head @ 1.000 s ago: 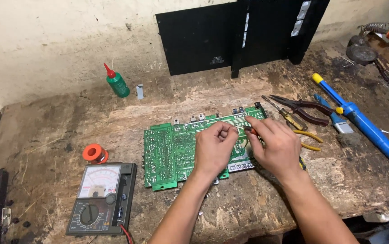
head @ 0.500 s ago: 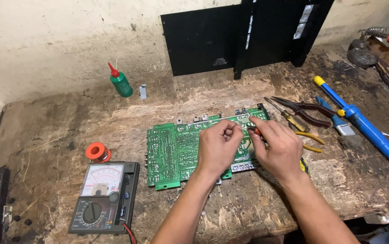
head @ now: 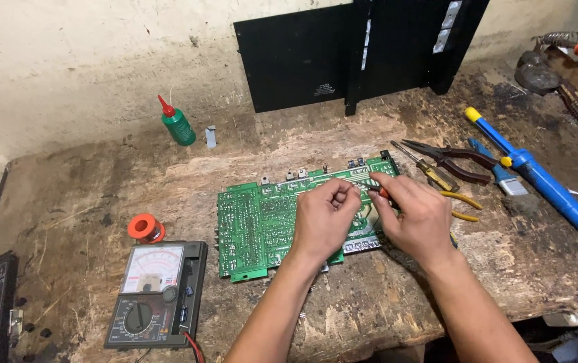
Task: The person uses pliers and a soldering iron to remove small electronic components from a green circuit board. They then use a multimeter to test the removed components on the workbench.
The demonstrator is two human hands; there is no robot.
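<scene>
Head view: both hands remain over the green circuit board at mid-bench; left hand loosely curled on it, right hand pinching a red-tipped probe, barely shifted.

**Room Around the Hands**

Both hands, the left hand and the right hand, sit on the green board. Just right of the right hand lie pliers, a screwdriver and a blue tool, so that side is crowded. Left of the left hand, past the board, the wooden table is bare up to the meter and the orange spool. Behind the hands stands a black panel with bare wood in between.
</scene>
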